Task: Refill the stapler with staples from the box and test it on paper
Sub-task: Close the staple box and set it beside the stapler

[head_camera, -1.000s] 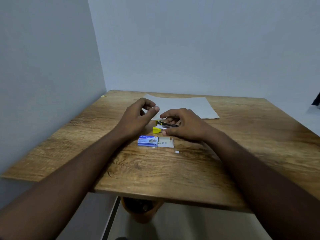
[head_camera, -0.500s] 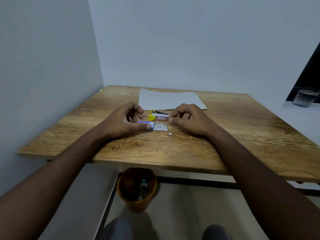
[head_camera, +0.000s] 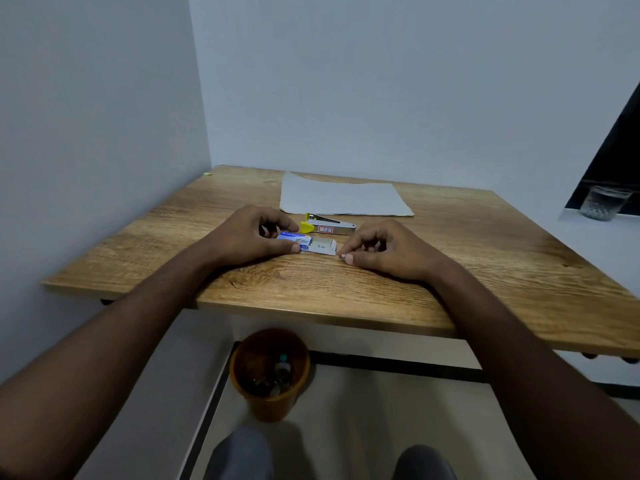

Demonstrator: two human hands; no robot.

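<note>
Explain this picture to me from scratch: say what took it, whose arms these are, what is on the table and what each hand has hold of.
There is no machine here. A person wears a wide-angle camera on the head, so you look forward and down along their own two bare arms.

On the wooden table lies a sheet of paper at the far side. Just in front of it sits a small stapler with a yellow end, untouched. Nearer the person is the blue staple box, with its tray pulled out to the right.

The left hand pinches the blue end of the box. The right hand presses its fingertips down on something tiny beside the tray, perhaps staples; it is too small to tell.

Under the table stands an orange bin.
</note>
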